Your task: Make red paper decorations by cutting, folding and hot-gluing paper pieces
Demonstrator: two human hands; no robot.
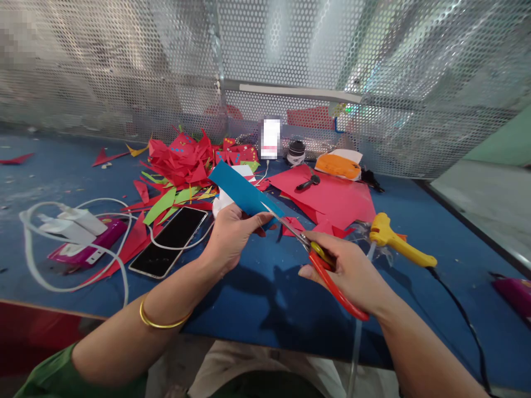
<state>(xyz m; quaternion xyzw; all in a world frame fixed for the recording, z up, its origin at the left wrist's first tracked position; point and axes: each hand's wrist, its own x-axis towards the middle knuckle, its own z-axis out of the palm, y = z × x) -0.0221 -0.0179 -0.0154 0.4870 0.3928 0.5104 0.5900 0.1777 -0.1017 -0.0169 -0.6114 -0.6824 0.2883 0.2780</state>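
A strip of blue paper (243, 189) is pinched between the thumb and fingers of my left hand (230, 235), held up above the table and slanting down to the right. My right hand (346, 265) grips scissors (327, 279) with red and yellow handles. Their blades lie at the lower right part of the strip, close to my left thumb. Whether the blades are parted there is hard to make out. Part of the paper's lower edge is hidden behind my left thumb.
Red and green paper scraps (186, 157) pile up at the back left. A phone (169, 243) and a tangled white cable (27, 237) lie left. Red sheets (332, 196) bear a small black tool (308, 182). A yellow glue gun (400, 243) with its black cord rests right.
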